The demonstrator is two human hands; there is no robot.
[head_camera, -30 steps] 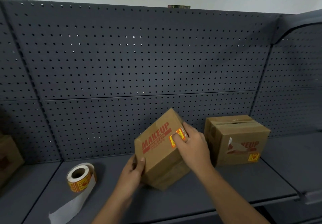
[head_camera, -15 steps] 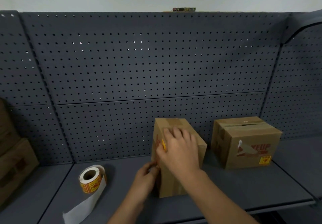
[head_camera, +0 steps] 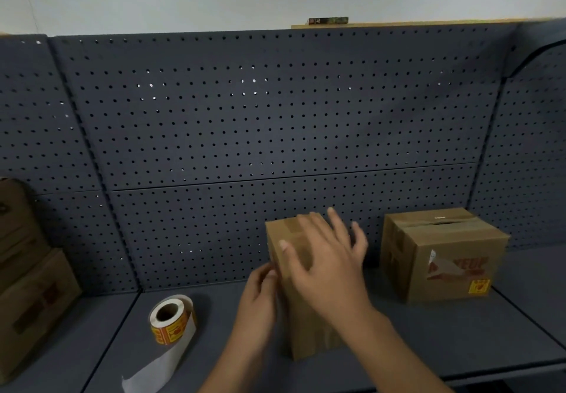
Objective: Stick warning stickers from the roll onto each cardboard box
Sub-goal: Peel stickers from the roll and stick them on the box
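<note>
Both my hands meet the middle cardboard box [head_camera: 306, 325], upright on the shelf [head_camera: 428, 346]. My right hand [head_camera: 324, 264] spreads its fingers wide over the top. My left hand [head_camera: 260, 297] touches the left side, its curl too blurred to tell. To the right, a second box [head_camera: 444, 255] shows red "EUP" and a yellow sticker [head_camera: 479, 287]. The sticker roll [head_camera: 171, 319] stands to the left.

Head camera looks forward-down, close over shelf [head_camera: 428, 340].

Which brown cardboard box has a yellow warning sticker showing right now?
The far-right brown cardboard box: a yellow sticker sits at its front face's lower right corner. The middle box and the left-edge boxes show none.
</note>
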